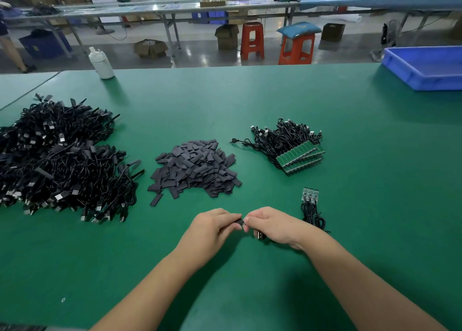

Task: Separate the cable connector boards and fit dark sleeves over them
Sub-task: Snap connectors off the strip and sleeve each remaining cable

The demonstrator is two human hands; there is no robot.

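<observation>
Both grips met at lower centre: the left hand (215, 224) pinched a dark sleeve (239, 222), the right hand (272, 224) grasped a cable (260, 235), above the green desk (375, 180); the sleeve pile (195, 168) lay mid-frame.

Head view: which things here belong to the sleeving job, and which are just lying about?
Job: left hand and right hand holding a sleeve; sleeve pile; joined boards; separated boards; finished cables.
Lying about: white bottle; blue bin.

Hidden in the hands
The left hand (215, 224) and right hand (271, 224) cover what they pinch; only a dark sleeve (239, 222) tip shows.
</observation>
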